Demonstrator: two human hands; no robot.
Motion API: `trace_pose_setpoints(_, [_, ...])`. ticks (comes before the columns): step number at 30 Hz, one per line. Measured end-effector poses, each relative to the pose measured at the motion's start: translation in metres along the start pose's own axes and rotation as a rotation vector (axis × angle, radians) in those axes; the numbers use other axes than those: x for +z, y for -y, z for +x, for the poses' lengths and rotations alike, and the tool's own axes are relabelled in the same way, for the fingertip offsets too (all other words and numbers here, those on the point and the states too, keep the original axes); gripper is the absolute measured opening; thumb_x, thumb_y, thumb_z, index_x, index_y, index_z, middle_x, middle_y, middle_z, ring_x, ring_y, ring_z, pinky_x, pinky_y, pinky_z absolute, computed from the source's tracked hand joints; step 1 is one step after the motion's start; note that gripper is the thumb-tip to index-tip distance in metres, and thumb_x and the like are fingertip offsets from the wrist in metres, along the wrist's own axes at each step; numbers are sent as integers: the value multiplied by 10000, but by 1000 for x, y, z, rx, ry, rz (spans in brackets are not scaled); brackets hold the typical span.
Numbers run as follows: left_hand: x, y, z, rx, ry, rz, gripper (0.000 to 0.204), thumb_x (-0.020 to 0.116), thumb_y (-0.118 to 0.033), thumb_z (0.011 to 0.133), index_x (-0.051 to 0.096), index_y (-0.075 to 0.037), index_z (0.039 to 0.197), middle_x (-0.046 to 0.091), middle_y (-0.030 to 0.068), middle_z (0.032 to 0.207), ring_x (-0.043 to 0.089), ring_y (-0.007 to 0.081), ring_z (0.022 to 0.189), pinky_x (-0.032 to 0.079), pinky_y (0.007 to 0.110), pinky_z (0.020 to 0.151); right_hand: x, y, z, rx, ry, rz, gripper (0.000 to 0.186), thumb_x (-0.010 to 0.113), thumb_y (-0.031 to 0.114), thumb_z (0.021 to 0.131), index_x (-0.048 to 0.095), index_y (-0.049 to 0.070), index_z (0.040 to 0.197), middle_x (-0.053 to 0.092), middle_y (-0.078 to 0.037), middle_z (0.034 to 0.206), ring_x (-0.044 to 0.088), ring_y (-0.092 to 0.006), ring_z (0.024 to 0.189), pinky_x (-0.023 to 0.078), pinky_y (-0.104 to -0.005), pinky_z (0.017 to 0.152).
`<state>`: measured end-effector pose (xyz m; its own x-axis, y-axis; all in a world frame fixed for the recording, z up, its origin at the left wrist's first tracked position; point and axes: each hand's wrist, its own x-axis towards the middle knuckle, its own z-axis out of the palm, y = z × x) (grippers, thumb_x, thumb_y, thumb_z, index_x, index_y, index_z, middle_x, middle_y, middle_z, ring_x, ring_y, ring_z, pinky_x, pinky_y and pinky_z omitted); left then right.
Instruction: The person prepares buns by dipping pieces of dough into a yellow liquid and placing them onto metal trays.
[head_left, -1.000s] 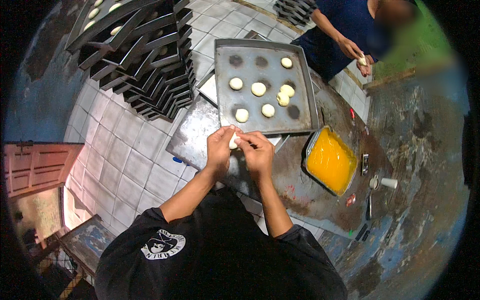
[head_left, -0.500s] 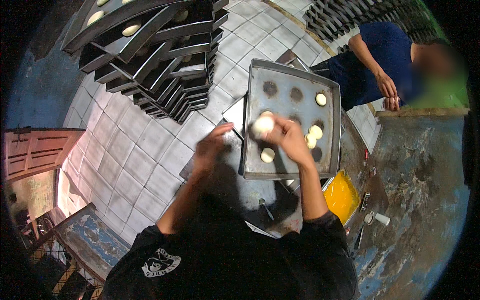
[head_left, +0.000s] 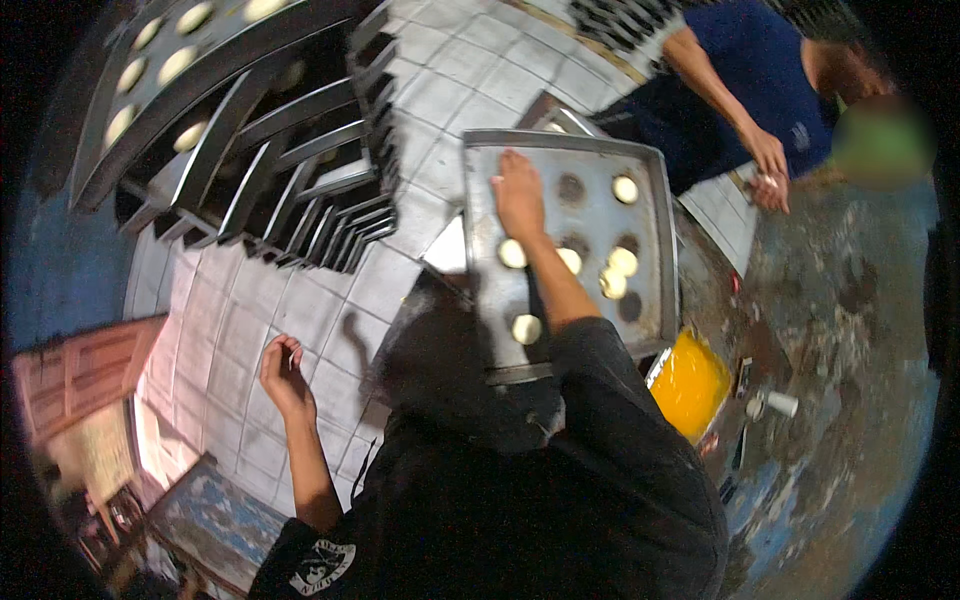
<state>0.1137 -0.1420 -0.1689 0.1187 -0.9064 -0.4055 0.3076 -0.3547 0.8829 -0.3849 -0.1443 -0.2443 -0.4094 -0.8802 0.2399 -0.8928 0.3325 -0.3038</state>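
Observation:
A shallow metal baking tray (head_left: 600, 335) holds several pale round dough pieces, such as the dough ball (head_left: 526, 329) at its near left and the dough ball (head_left: 625, 189) at its far right. Two dough pieces (head_left: 618, 272) touch right of the middle. My right hand (head_left: 520, 197) reaches over the tray's far left part, palm down with fingers stretched out; whatever lies beneath it is hidden. Another dough ball (head_left: 512, 253) sits beside my right wrist. Well left of the tray, my left hand (head_left: 287, 378) hangs above the floor, fingers loosely bent, nothing visible in it.
Stacked trays (head_left: 290, 150) with dough pieces stand at far left. A yellow-filled container (head_left: 690, 385) lies by the tray's near right corner, on a worn table (head_left: 840, 400) with a white cup (head_left: 782, 404). Across from me, a person in dark blue (head_left: 760, 80) has both hands together.
My right hand has moved to the tray's far left, and the dough it held no longer shows in it. My left hand has swung away leftward. The view has shifted.

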Motion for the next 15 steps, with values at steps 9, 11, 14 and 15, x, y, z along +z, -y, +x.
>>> trace_pose_setpoints(9, [40, 12, -37, -5, 165, 58, 248, 608, -230, 1014, 655, -10, 1117, 668, 72, 986, 637, 173, 936, 494, 299, 861, -110, -6, -58, 150, -325, 265, 500, 641, 293, 964, 550, 91, 1412, 507, -150, 1494, 472, -355, 1359, 312, -577, 1138])
trace_pose_setpoints(11, [39, 16, -44, 9, 184, 68, 243, 615, -230, 1011, 659, -12, 1111, 671, 75, 981, 636, 175, 928, 497, 301, 855, -146, -22, -124, 401, -427, 56, 339, 694, 223, 915, 651, 61, 1211, 631, -122, 1261, 587, -366, 1128, 417, -542, 997])
trace_pose_setpoints(14, [61, 20, -63, -8, 224, 70, 196, 620, -194, 1008, 687, -17, 1060, 689, 71, 945, 641, 166, 918, 496, 315, 861, -165, -39, -185, 611, -315, -202, 246, 698, 154, 892, 666, 58, 1117, 636, -142, 1104, 616, -356, 1022, 463, -501, 909])
trace_pose_setpoints(15, [74, 26, -69, -12, 326, 75, 197, 621, -188, 1007, 686, -12, 1066, 687, 73, 944, 639, 166, 909, 499, 315, 850, -148, -64, -211, 569, -186, -154, 256, 684, 127, 880, 664, 75, 1129, 620, -142, 1150, 607, -354, 1052, 473, -495, 902])
